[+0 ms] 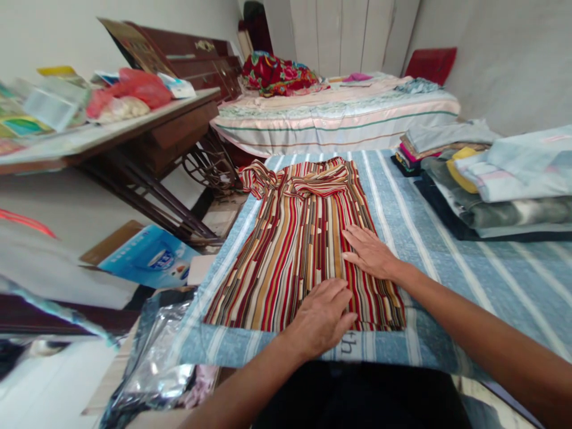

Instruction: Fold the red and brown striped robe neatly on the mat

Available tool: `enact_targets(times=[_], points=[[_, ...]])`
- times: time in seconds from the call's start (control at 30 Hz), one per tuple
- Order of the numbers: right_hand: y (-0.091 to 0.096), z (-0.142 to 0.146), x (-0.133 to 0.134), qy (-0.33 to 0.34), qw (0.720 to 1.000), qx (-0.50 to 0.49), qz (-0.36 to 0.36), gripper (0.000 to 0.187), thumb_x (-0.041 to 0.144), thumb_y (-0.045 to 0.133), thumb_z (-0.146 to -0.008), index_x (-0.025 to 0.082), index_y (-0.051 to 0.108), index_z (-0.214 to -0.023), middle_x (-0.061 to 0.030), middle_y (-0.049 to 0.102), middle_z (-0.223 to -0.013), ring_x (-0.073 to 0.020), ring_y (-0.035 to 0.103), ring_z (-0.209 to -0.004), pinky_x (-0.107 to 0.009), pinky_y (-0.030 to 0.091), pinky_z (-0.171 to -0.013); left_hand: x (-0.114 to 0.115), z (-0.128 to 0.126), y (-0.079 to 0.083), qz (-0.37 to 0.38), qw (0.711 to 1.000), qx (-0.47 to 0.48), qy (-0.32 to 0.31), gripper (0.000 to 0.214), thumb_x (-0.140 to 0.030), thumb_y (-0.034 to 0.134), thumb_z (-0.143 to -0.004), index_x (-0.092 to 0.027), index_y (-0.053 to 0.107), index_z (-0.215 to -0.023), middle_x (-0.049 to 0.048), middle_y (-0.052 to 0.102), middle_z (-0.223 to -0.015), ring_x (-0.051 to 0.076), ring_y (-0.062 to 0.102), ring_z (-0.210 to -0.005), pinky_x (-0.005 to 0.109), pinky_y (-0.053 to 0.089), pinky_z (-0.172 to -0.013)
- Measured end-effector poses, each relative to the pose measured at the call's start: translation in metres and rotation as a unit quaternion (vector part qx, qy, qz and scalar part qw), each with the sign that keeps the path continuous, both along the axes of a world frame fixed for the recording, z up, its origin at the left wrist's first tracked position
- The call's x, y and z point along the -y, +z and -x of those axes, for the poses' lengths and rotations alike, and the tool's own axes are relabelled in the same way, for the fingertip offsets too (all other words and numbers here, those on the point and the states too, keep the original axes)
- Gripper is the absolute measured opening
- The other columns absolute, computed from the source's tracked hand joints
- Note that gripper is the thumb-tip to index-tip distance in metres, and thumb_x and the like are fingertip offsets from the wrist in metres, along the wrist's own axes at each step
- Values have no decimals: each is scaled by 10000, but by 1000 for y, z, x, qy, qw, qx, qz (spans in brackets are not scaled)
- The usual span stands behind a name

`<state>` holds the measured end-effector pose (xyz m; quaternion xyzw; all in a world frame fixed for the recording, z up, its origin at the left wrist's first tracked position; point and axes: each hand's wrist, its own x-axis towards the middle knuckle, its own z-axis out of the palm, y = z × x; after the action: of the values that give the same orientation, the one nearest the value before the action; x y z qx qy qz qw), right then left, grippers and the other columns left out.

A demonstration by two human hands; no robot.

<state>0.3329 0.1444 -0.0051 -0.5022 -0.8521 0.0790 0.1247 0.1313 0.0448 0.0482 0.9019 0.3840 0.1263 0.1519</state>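
1. Zero grip: bare left hand (319, 310) rests palm-down near the hem (263, 328).
2. Bare right hand (369, 253), flatter and farther up, holds nothing either.
3. Red-and-tan striped fabric top (286, 250) lies on a blue-and-white striped cloth (400, 205); looks light, soft, floppy, so pinch the hem corners imo.

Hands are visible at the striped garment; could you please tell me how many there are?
2: the left hand is over the striped garment by its near hem, and the right hand lies farther up, along its right side.
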Motion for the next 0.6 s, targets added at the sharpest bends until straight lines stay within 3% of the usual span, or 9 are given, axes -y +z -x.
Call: enact_targets(times=[0.17,0.33,0.43,0.6], points=[[14,-28,64,76,985,-116,-104,342,337,471,-904,148,584,-1167,-134,593,-1217,-219,536,-1149,-405,442,-988,20,9,-6,-4,1000,12,3,298,-265,563,-832,-169,534,-1114,99,548,-1273,235,479,-1212,388,396,-1049],[17,-51,131,125,979,-44,-152,271,203,530,-858,125,612,-1104,-139,599,-1210,-235,508,-1190,-404,454,-991,28,10,-18,-13,1000,4,18,310,-234,534,-842,-163,528,-1144,105,522,-1312,245,476,-1209,404,392,-1047],[14,-52,146,128,977,6,-169,302,167,500,-861,94,601,-1136,-151,593,-1218,-253,479,-1221,-409,456,-987,28,8,-23,-19,1000,1,21,322,-227,549,-827,-157,536,-1141,116,526,-1308,257,483,-1198,428,389,-1041],[6,-43,145,134,972,63,-181,348,69,414,-831,68,620,-1112,-162,607,-1187,-276,533,-1148,-426,473,-949,25,3,-16,-17,999,-21,22,328,-276,624,-782,-161,562,-1082,114,544,-1274,260,500,-1164,410,408,-1010]])
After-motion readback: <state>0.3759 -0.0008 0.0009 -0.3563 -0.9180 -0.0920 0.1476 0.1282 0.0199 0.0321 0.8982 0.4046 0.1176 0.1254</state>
